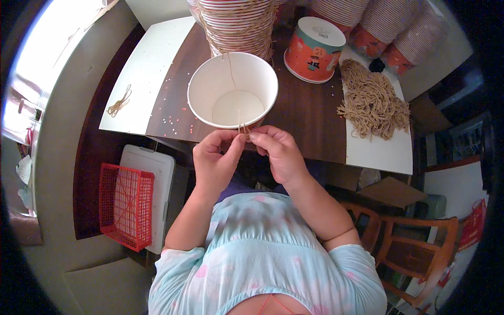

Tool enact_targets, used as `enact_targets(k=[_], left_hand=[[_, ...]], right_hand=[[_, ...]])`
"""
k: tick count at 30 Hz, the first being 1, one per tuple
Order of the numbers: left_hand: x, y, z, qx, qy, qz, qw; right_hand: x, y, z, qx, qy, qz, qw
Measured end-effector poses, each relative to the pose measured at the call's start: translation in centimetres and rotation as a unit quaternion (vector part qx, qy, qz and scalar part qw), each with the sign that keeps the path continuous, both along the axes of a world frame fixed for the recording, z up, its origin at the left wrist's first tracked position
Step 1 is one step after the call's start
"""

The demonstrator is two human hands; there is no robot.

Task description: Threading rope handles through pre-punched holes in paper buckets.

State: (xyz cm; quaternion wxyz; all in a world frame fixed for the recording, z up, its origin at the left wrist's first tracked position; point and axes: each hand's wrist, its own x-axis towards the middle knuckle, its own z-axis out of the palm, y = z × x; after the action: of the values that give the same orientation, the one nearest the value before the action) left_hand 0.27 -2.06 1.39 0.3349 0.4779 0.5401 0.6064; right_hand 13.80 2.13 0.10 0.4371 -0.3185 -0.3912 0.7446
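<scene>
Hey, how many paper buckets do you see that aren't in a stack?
2: an open bucket, white inside, just beyond the hands; and an upside-down bucket, farther right. Others may hide behind the stacks.

The bucket [210, 89] stands before stacked tubs [236, 26], left of heaped cords [373, 102].

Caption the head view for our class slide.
Left hand and right hand pinch tan cord at the near rim of an open tub; a cord heap lies right.
</scene>
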Motion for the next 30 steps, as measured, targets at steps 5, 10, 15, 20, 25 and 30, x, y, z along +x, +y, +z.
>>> enact_targets(k=[5, 10, 15, 20, 25, 30], left_hand=[[-0.1, -0.1, 0.3, -0.029, 0.007, -0.004, 1.0], [-0.4, -0.2, 0.7, -0.056, 0.017, -0.023, 0.998], [-0.6, -0.3, 0.8, -0.044, 0.017, -0.017, 0.999], [-0.8, -0.2, 0.7, -0.042, 0.023, -0.001, 0.999], [-0.9, 0.0, 0.2, -0.043, 0.033, 0.012, 0.998], [-0.8, -0.1, 0.1, -0.034, 0.046, 0.017, 0.998]], right_hand=[[0.0, 0.3, 0.2, -0.037, -0.009, 0.003, 0.999], [-0.4, 0.5, 0.5, -0.056, 0.025, 0.029, 0.998], [-0.6, 1.0, -0.5, -0.056, 0.037, 0.045, 0.997], [-0.3, 1.1, 0.3, -0.1, 0.04, 0.024, 0.994], [-0.2, 1.0, 0.8, -0.048, 0.007, 0.008, 0.999], [-0.2, 0.7, 1.5, 0.031, -0.053, -0.015, 0.998]])
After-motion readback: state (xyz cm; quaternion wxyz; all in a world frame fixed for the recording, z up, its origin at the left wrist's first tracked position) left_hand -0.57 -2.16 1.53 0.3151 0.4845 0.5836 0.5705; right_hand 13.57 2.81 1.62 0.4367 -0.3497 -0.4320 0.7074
